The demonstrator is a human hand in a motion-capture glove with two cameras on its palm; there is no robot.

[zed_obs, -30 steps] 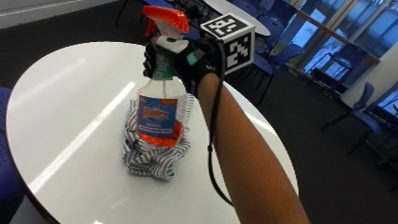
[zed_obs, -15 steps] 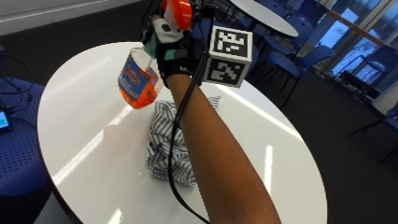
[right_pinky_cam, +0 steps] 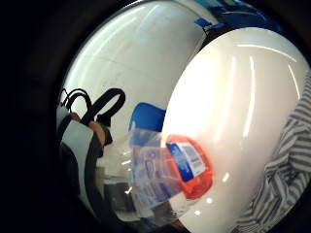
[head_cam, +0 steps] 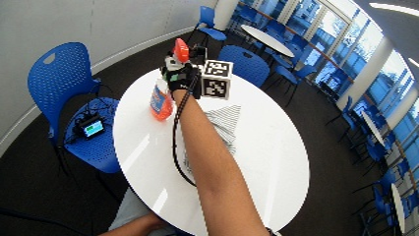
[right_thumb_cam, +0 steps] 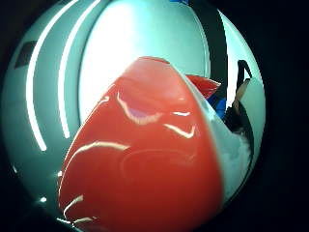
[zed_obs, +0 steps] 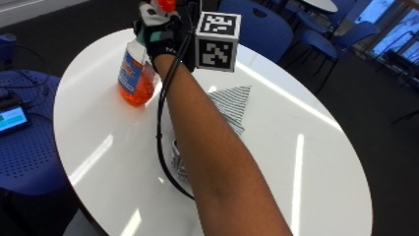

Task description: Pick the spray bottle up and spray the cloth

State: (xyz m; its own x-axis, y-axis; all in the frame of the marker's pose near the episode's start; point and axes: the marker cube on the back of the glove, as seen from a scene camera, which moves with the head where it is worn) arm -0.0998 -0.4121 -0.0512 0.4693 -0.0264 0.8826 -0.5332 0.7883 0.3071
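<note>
Since half a second ago, the camera has swung, and the spray bottle now reads farther from the cloth than it did, out toward the far left edge of the white round surface.

From the outside view, the gloved right hand grips the bottle at its neck, just under the red trigger head, fingers curled round it. The bottle stands roughly upright, orange liquid in its lower half; whether its base touches the surface or hangs just above it cannot be told. It sits at about 10 o'clock from the cloth, apart from it.

The striped grey-and-white cloth lies on the surface, partly hidden under the outstretched forearm, one pointed corner showing to the arm's right.

Close to the palm, the bottle's clear body and blue label show beside the cloth's stripes; the red trigger head fills the thumb-side view.

Blue chairs stand around the surface.
</note>
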